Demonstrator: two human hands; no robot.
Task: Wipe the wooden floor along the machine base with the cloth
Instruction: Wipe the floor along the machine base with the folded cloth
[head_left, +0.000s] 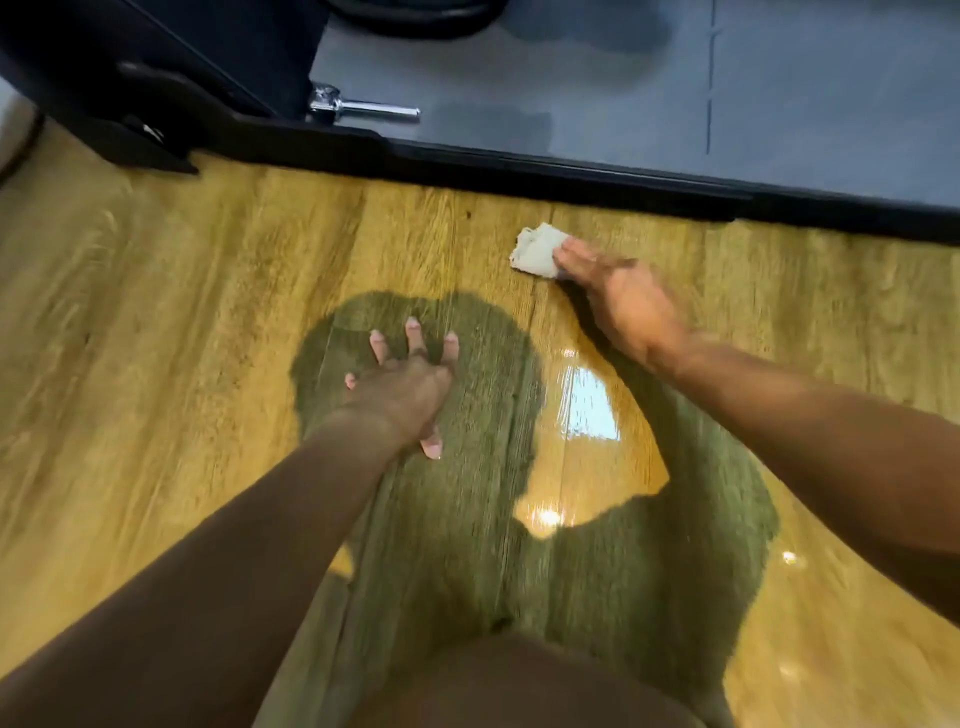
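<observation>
The white cloth (537, 248) is lying bunched on the wooden floor (156, 312), just beside the black edge of the machine base (571, 174) but not touching it. A narrow strip of bare board is showing between them. The wad is only slightly longer than it is wide. Its long axis is running roughly along the base edge, and its free, crumpled end is pointing away from the right hand (618, 296).

That hand is reaching toward the base, its fingers (574, 254) lying fairly straight on the end of the cloth farther from the black upright (156, 52) and pressing it down rather than wrapping it. Motion blur is smearing the knuckles, and the fingers are covering that end of the cloth.

The left hand (402, 387) is bracing flat on the floor well back from the base, with its fingers (414, 332) spread and straight, holding nothing.

The person's shadow (467, 519) is darkening the boards around that hand, and a bright glare patch (587, 405) is shining between the two arms.

On the base, a grey mat (623, 78) is filling the far side, with a chrome pin (363, 108) lying near the black upright (its top is being cut off by the frame). Nothing is lying between the cloth and the base edge.
</observation>
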